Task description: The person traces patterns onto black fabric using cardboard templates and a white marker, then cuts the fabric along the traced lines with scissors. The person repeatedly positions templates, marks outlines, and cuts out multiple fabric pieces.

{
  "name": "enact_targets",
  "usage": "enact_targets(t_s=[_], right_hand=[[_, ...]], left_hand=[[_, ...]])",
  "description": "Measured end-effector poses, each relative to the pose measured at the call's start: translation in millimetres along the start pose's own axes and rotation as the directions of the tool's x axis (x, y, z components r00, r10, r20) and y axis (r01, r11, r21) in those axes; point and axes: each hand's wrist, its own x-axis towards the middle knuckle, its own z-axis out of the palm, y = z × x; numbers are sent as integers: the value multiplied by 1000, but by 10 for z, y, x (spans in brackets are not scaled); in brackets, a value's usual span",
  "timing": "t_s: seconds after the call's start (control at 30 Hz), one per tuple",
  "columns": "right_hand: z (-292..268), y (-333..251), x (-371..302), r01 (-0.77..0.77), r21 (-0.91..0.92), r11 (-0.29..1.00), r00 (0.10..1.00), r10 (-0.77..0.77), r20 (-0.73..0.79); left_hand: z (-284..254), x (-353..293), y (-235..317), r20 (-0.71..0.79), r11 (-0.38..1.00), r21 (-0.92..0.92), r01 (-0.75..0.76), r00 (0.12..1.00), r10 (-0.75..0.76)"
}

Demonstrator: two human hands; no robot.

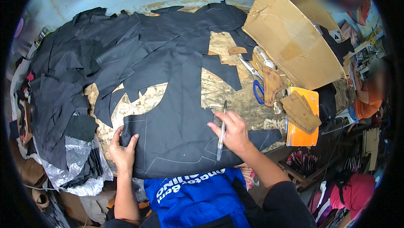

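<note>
A worn table (235, 97) is seen covered, at the upper left of the frame, by a heap of black fabric offcuts (109, 47). A large dark cloth panel (176, 131), chalk-lined, is spread at lower centre; it is judged soft, light and limp, best pinned flat or taken by its edge. Its left border is gripped by the left hand (123, 150), fingers curled over it. A pen (221, 129) is held in the right hand (235, 133), fingers closed. Cardboard (290, 38), scissors (254, 80) and brown patterns (301, 110) crowd the right.
</note>
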Motion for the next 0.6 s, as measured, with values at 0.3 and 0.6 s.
enact_targets(t_s=[0.3, 0.6], right_hand=[[-722, 782, 474, -494, -369, 787, 869, 444, -217], [-747, 901, 675, -392, -309, 866, 917, 343, -202]], left_hand=[[62, 6, -182, -64, 992, 88, -93, 993, 98], [75, 4, -152, -72, 998, 4, -60, 996, 60]])
